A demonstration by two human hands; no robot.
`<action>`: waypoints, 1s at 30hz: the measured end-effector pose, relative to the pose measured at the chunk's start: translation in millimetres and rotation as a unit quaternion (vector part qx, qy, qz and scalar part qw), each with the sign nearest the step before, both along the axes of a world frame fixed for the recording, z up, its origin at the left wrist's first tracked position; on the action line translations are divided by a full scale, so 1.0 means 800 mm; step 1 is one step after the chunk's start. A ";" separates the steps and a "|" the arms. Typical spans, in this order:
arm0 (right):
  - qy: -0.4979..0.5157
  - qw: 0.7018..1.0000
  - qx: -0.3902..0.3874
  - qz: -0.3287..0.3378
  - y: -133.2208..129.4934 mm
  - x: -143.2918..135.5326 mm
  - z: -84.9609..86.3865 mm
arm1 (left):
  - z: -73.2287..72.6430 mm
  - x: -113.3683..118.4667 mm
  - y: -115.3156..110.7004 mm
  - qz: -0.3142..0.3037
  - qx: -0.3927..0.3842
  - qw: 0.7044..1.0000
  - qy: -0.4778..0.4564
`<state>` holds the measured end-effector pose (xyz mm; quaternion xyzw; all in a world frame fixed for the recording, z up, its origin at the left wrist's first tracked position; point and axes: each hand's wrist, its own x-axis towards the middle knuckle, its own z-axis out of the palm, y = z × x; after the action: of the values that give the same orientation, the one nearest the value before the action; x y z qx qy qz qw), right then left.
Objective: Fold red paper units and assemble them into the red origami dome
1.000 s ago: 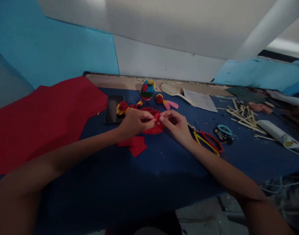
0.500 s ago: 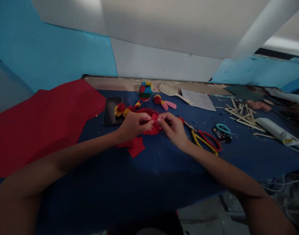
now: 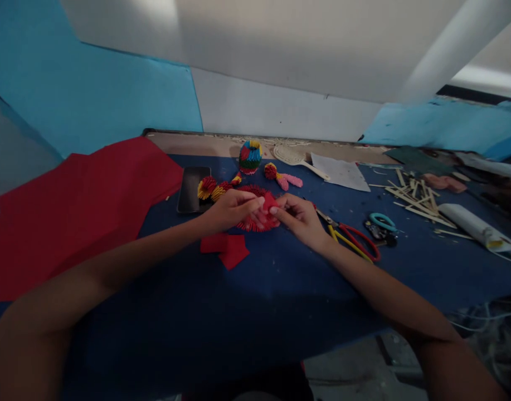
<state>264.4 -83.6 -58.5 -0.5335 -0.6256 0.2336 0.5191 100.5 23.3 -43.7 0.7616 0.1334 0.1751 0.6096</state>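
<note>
A small piece of red paper is pinched between the thumb and fingers of my right hand. My left hand is at the paper's left side, its fingers closed around that edge. Beneath both hands lies a round red folded-paper piece with a spiky rim, partly covered. Small red paper pieces rest on the blue tabletop nearer to me. Just beyond my left hand are red and yellow folded-paper parts.
Large red sheets cover the left side. A phone, a multicoloured paper pot, a pink paper figure and a hairbrush stand behind. Scissors, a teal ring, wooden sticks and a glue gun lie right.
The red paper now shows as a wider piece between my hands. My fingers have shifted on it, and the view has moved slightly.
</note>
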 end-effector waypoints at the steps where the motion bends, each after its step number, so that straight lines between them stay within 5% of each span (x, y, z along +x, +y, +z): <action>1: -0.028 0.999 0.019 -0.002 -0.001 0.001 0.001 | 0.001 0.000 0.000 -0.025 -0.047 0.999 0.006; 8: -0.195 0.966 0.172 0.012 -0.005 0.016 0.010 | 0.002 -0.001 -0.004 -0.057 -0.132 0.989 0.045; 13: -0.014 0.998 0.035 -0.043 0.000 0.014 0.009 | 0.001 -0.002 -0.007 0.043 0.025 0.998 -0.033; 17: 0.126 0.989 -0.079 0.014 0.002 0.006 0.010 | -0.003 -0.004 -0.011 0.104 0.161 0.980 -0.050; 21: 0.198 0.976 -0.092 0.012 0.000 -0.002 0.012 | -0.006 -0.005 -0.012 0.132 0.276 0.951 -0.054; 27: 0.333 0.920 -0.207 -0.004 0.000 0.005 0.008 | -0.003 -0.006 -0.011 0.135 0.316 0.937 -0.058; 30: 0.313 0.927 -0.207 0.010 0.000 0.010 0.008 | -0.003 -0.006 -0.011 0.130 0.322 0.935 -0.063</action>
<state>272.1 -83.6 -51.8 -0.5230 -0.3741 0.5182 0.5639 95.7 14.7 -46.4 0.8805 0.1288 0.3344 0.3104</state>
